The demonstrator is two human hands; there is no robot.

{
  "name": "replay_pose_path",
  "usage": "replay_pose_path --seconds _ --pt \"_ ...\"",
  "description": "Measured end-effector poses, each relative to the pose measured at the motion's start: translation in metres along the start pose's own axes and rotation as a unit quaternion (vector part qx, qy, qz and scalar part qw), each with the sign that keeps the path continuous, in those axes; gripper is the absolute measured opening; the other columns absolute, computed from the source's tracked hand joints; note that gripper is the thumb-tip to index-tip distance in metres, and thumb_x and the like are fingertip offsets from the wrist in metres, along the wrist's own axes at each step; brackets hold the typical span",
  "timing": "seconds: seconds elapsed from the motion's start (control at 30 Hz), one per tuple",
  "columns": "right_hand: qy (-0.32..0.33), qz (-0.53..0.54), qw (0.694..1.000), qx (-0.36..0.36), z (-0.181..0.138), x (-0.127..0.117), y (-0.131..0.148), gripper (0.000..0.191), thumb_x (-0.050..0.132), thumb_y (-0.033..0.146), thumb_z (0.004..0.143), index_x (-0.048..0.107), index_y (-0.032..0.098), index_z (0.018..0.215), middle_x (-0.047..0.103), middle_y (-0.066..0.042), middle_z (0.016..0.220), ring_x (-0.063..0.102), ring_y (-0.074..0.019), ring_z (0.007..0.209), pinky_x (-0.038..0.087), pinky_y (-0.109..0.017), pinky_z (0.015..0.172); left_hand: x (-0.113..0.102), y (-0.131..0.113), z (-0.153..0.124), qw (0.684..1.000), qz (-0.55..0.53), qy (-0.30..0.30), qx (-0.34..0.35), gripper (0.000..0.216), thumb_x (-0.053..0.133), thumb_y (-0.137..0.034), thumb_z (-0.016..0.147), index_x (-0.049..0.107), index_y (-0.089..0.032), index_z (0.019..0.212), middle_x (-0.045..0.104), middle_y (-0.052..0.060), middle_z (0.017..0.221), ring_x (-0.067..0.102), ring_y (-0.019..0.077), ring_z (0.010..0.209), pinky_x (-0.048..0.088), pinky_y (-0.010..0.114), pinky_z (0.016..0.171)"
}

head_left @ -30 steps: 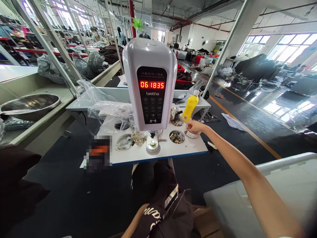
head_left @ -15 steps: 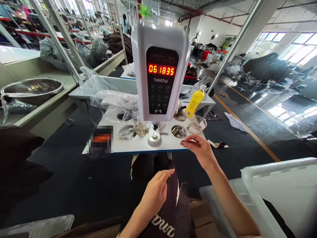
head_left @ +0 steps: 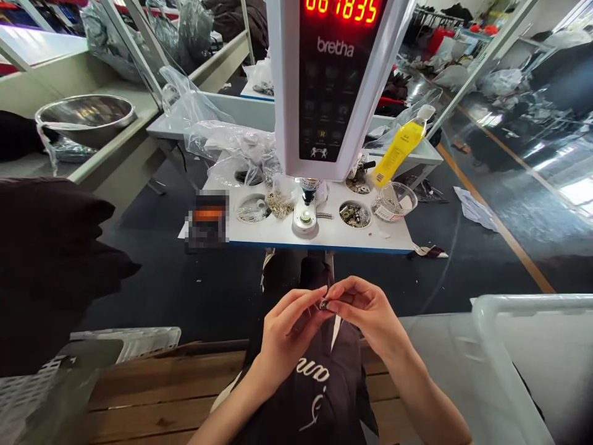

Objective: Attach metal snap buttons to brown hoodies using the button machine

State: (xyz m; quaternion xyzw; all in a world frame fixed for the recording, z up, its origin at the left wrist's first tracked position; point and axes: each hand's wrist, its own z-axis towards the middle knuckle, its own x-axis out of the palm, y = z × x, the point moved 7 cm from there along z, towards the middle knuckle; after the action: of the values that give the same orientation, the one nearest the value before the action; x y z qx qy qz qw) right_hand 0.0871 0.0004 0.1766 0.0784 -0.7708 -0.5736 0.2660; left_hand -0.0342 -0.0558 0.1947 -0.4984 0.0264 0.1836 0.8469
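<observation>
small metal fastener [head_left: 323, 305] sitting pinched between both hands' fingertips, just above dark garment [head_left: 319, 383], left hand [head_left: 287, 330] half-curled & nipping it, right hand [head_left: 370, 315] gripping w/ thumb & forefinger, white press machine [head_left: 333, 93] standing beyond on white table [head_left: 278, 233]

I'm looking into a garment factory floor. A white snap press [head_left: 333, 93] with a red counter stands on a tabletop [head_left: 278, 233] whose round wells hold metal fasteners [head_left: 354, 214]. Dark garments [head_left: 46, 247] lie heaped beside it, among plastic bags [head_left: 185, 25], a plastic crate [head_left: 509, 307] and long workbench aisles behind.
</observation>
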Motion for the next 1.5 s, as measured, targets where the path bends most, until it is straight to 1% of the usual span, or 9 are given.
replay_pose_path --seconds 0.23,0.47,0.7,0.83,1.17,1.3,1.37,1.4,1.5 --pt "-0.011 -0.033 0.999 -0.016 -0.006 0.0 0.001 0.008 0.07 0.024 0.073 0.065 0.021 0.08 0.065 0.001 0.08 0.063 -0.0093 0.076 0.054 -0.019 0.072 -0.002 -0.004 0.001 1.0 -0.02 -0.02 -0.001 0.03 0.069 -0.009 0.071 0.063 -0.019 0.098 0.062 0.002 0.081 0.056 0.007 0.064 0.049 0.018 0.056" --pt "0.005 -0.101 0.993 -0.057 -0.013 0.008 0.006 0.008 0.066 0.024 0.077 0.064 0.021 0.085 0.064 -0.001 0.084 0.062 -0.0118 0.079 0.053 -0.023 0.073 -0.011 -0.01 -0.003 0.995 0.016 -0.094 0.039 0.027 0.071 -0.003 0.066 0.061 -0.016 0.088 0.061 -0.001 0.075 0.055 0.0062 0.062 0.047 0.017 0.053" --pt "-0.056 -0.286 0.936 -0.196 -0.024 0.017 0.029 0.009 0.063 0.016 0.077 0.064 0.023 0.083 0.063 -0.002 0.084 0.061 -0.014 0.078 0.05 -0.026 0.069 -0.011 -0.008 -0.005 0.992 0.028 -0.115 0.039 0.027 0.07 0.001 0.064 0.058 -0.015 0.083 0.06 -0.001 0.072 0.054 0.006 0.061 0.046 0.017 0.052" --pt "-0.07 -0.335 0.909 -0.238 -0.027 0.023 0.035 0.013 0.063 0.014 0.076 0.064 0.025 0.083 0.064 -0.002 0.082 0.06 -0.0146 0.075 0.05 -0.028 0.067 -0.012 -0.009 -0.008 0.988 0.046 -0.136 0.049 0.026 0.07 0.001 0.064 0.058 -0.015 0.081 0.06 -0.002 0.072 0.054 0.0062 0.061 0.045 0.016 0.051" --pt "-0.082 -0.358 0.896 -0.25 -0.023 0.028 0.034 0.015 0.062 0.015 0.077 0.064 0.028 0.084 0.064 -0.002 0.083 0.061 -0.0159 0.076 0.051 -0.03 0.068 -0.013 -0.002 -0.01 0.985 0.064 -0.158 0.039 0.022 0.069 -0.003 0.067 0.057 -0.017 0.08 0.059 -0.002 0.07 0.054 0.0066 0.059 0.043 0.017 0.049" --pt "-0.096 -0.361 0.893 -0.252 -0.014 0.023 0.034 0.01 0.061 0.016 0.078 0.064 0.025 0.081 0.063 -0.001 0.082 0.059 -0.0139 0.072 0.049 -0.027 0.066 -0.009 0.008 -0.009 0.984 0.067 -0.162 -0.021 0.02 0.069 -0.013 0.069 0.054 -0.018 0.081 0.057 -0.003 0.071 0.051 0.0073 0.06 0.041 0.019 0.052" --pt "-0.112 -0.366 0.888 -0.254 0.003 0.013 0.035 0.007 0.06 0.018 0.079 0.065 0.023 0.079 0.063 -0.002 0.081 0.058 -0.0129 0.069 0.048 -0.026 0.064 0.005 0.028 -0.012 0.984 0.076 -0.119 -0.107 0.02 0.066 -0.022 0.073 0.052 -0.019 0.088 0.056 -0.002 0.073 0.05 0.0081 0.06 0.04 0.02 0.054" --pt "-0.123 -0.37 0.884 -0.258 0.016 0.006 0.036 0.006 0.059 0.02 0.08 0.064 0.022 0.078 0.063 -0.002 0.08 0.058 -0.0127 0.069 0.048 -0.026 0.063 0.019 0.043 -0.017 0.983 0.075 -0.064 -0.157 0.018 0.061 -0.026 0.078 0.052 -0.019 0.09 0.057 -0.002 0.073 0.05 0.0086 0.06 0.039 0.02 0.056" --pt "-0.146 -0.391 0.863 -0.285 0.065 -0.016 0.043 0.01 0.057 0.026 0.08 0.064 0.02 0.075 0.063 -0.003 0.078 0.057 -0.0141 0.071 0.047 -0.027 0.066 0.085 0.097 -0.048 0.934 0.019 0.224 -0.279 0.013 0.049 -0.029 0.084 0.057 -0.019 0.086 0.058 -0.002 0.068 0.051 0.0103 0.06 0.038 0.022 0.058"
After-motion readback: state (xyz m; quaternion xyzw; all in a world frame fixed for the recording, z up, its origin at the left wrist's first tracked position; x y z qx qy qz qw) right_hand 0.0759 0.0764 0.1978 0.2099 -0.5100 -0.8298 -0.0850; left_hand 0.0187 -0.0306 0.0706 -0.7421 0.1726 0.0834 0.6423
